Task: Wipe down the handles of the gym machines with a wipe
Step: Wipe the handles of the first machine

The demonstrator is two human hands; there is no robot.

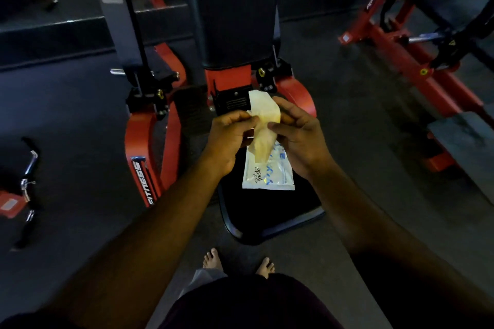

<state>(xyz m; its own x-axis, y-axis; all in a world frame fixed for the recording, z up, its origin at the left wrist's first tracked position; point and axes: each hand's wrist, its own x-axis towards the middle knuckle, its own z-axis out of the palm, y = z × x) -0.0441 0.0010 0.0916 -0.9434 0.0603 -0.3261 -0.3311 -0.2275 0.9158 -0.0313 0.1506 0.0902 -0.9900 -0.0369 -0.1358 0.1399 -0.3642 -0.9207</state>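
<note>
A pale, partly folded wipe (pixel 263 125) hangs between both my hands over the machine's seat. My left hand (pixel 231 136) pinches its left edge with thumb and fingertips. My right hand (pixel 296 133) pinches its right side, fingers curled round the fold. Below the wipe, a white packet of wipes (pixel 267 173) with blue print lies flat on the black seat pad (pixel 267 219). The machine's handles are not clearly in view.
The red-framed machine (pixel 139 157) with a black back pad (pixel 235 8) stands straight ahead. Another red machine (pixel 417 56) is at the right, and a cable attachment (pixel 26 181) lies at the left on the dark floor. My bare feet (pixel 240 264) are just before the seat.
</note>
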